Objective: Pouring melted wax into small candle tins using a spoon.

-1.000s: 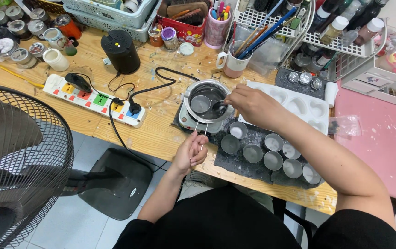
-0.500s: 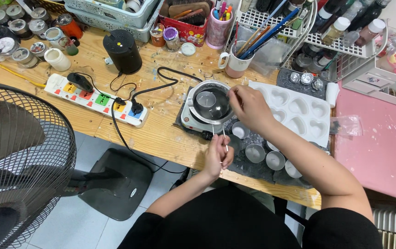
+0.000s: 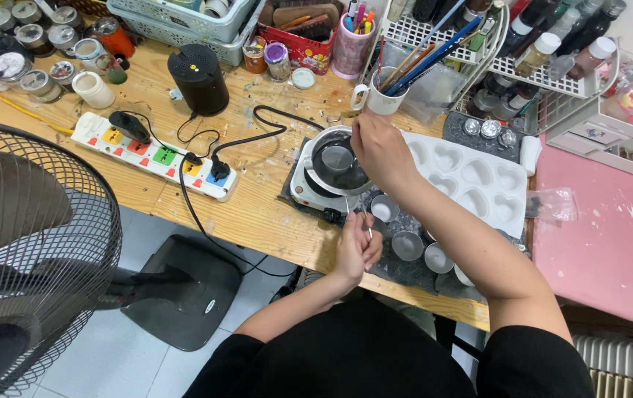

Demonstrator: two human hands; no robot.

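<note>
My right hand [image 3: 377, 149] hovers over the right rim of a metal melting pot [image 3: 331, 162] that sits on a small white electric hot plate [image 3: 303, 188]. Its fingers are pinched on something thin I cannot make out. A small metal cup [image 3: 338, 158] stands inside the pot. My left hand [image 3: 358, 247] is at the table's front edge, pinching thin white wick sticks [image 3: 370, 231]. Several small round metal tins [image 3: 407, 245] stand on a dark mat [image 3: 405, 269] just right of it.
A white heart-shaped mould tray [image 3: 478, 177] lies right of the pot. A white power strip [image 3: 153, 157] with plugs, a black cylinder [image 3: 198, 79], a mug of brushes [image 3: 380, 99] and jars crowd the wooden table [image 3: 250, 214]. A fan [image 3: 29, 250] stands at left.
My right hand moved left and up, from the pot's right side to over its rim. My left hand shifted right along the table edge with the wick sticks.
</note>
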